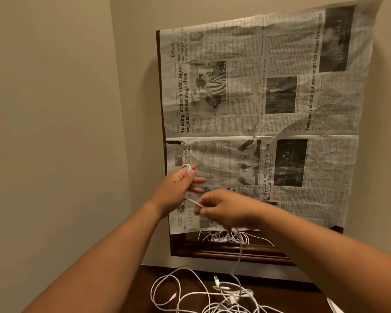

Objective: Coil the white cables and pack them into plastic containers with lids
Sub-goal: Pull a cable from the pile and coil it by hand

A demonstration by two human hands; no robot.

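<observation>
Entry: white cables, coiling under way. The left hand (178,186), just below centre toward 7 o'clock, pinches a small coil (186,167) between thumb and fingertips, its lower fingers spread. The right hand (226,211), near it at 5 o'clock, pinches the cable (239,251) where it leaves the coil. From there the free length hangs down to a loose pile (212,297) of tangled cables on the worktop (280,294) at 6 o'clock. A newspaper (280,109) covers a dark frame (212,254) on the wall from 12 to 4 o'clock. Progress is judged early: one cable has only a few turns wound and much of its length is left to wind, and the pile appears uncoiled. No containers or lids are in view, so nothing can be counted as packed, and all packing and lidding appears outstanding.
</observation>
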